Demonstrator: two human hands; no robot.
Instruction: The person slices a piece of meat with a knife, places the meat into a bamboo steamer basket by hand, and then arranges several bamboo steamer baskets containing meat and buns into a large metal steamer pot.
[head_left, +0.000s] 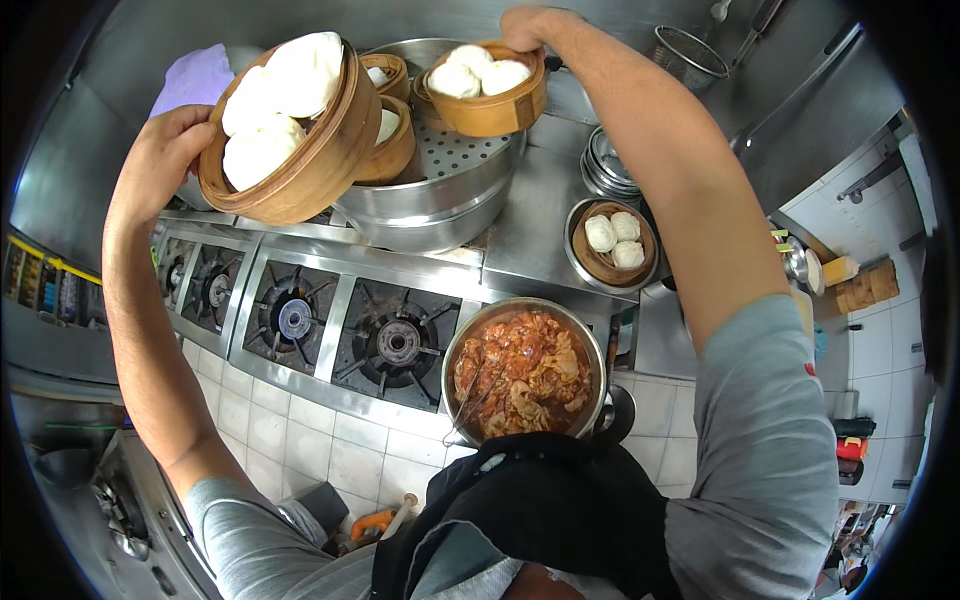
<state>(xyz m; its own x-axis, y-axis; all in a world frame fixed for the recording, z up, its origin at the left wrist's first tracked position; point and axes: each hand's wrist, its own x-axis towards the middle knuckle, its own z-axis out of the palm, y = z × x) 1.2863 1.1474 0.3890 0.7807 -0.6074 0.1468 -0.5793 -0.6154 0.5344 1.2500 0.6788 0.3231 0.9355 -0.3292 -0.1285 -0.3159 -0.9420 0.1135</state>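
Observation:
My left hand (169, 154) grips the rim of a large bamboo steamer basket (330, 169) that holds several white buns (262, 142). It is tilted at the upper left, in front of a metal steamer pot (442, 202). At the far side of that pot, my right hand (534, 30) is on the back rim of a smaller bamboo basket (491, 112) with three buns (454, 80). Its fingers are mostly hidden. Other small bamboo baskets (386, 161) stand on the pot's perforated metal plate (457, 150), partly behind the large basket.
Gas burners (397, 343) line the stove below the pot. A steel bowl of sauced meat (525, 367) with tongs is close to my body. On the right, a metal bowl (651, 259) holds a bamboo basket of three buns, near stacked metal dishes (600, 169). A purple cloth (195, 79) lies upper left.

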